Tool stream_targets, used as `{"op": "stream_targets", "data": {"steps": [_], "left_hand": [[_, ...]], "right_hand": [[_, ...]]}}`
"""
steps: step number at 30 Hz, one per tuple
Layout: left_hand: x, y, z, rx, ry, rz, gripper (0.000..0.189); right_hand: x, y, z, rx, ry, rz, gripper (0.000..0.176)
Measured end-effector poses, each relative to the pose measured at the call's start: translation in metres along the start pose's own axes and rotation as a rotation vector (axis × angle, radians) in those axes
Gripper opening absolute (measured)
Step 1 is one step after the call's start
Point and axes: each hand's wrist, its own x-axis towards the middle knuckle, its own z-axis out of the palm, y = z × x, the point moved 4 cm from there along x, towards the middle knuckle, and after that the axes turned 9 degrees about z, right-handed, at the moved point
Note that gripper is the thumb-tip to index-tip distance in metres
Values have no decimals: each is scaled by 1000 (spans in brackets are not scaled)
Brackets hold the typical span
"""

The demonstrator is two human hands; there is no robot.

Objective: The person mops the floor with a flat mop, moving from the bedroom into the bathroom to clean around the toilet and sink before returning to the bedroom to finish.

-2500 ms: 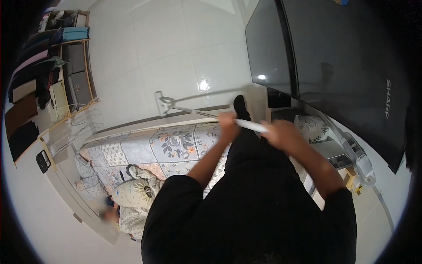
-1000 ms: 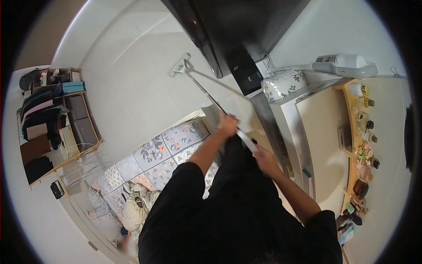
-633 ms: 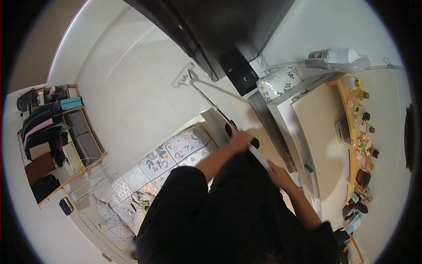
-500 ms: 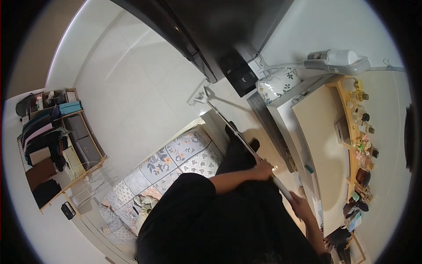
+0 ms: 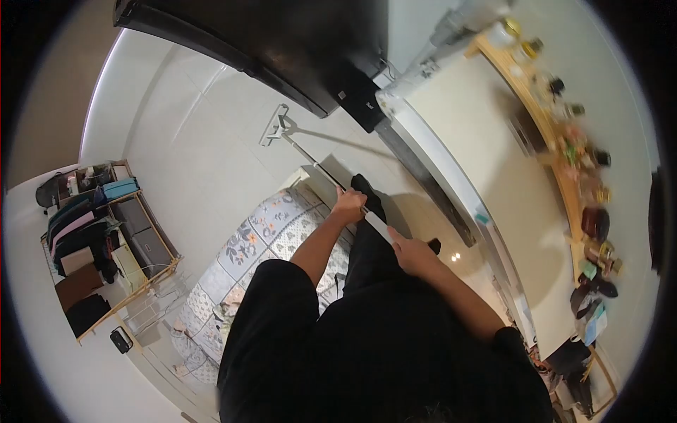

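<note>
A long-handled mop [image 5: 316, 165] slants across the middle of the view, its flat rectangular head [image 5: 273, 127] on the pale tiled floor. My left hand [image 5: 348, 206] is wrapped round the metal pole beside the bed. Lower down, my right hand [image 5: 415, 254] grips the white end of the handle close to my body. Both hands are closed on the mop. My dark-clothed legs and one dark shoe [image 5: 367, 192] show beneath the pole.
A patterned bed [image 5: 271, 229] lies left of my legs. To the right stands a cream-topped cabinet [image 5: 486, 169] with a wooden shelf of bottles. A black tall unit [image 5: 282, 49] is ahead; an open clothes rack [image 5: 151, 240] stands at the far left.
The mop head has moved forward and left, away from the bed's corner. Both hands have moved forward and left with the pole, and the view has shifted.
</note>
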Motion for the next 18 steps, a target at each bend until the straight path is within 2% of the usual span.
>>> {"op": "stream_targets", "data": {"steps": [3,6,10,11,15,17,18], "left_hand": [[12,73,40,15,-59,14,27],[23,146,70,-41,-87,46,27],[27,225,83,-70,-98,78,24],[28,243,90,-90,-104,100,22],[32,293,132,-84,-37,173,26],[33,309,142,-50,-108,214,26],[36,305,138,-8,-151,170,25]], "right_hand": [[-43,64,9,40,70,10,44],[-101,122,4,106,66,161,42],[-158,181,15,205,186,95,40],[-176,190,12,252,195,143,39],[-226,237,36,400,265,218,36],[-224,246,41,432,255,226,36],[-225,249,47,464,244,240,37]]}}
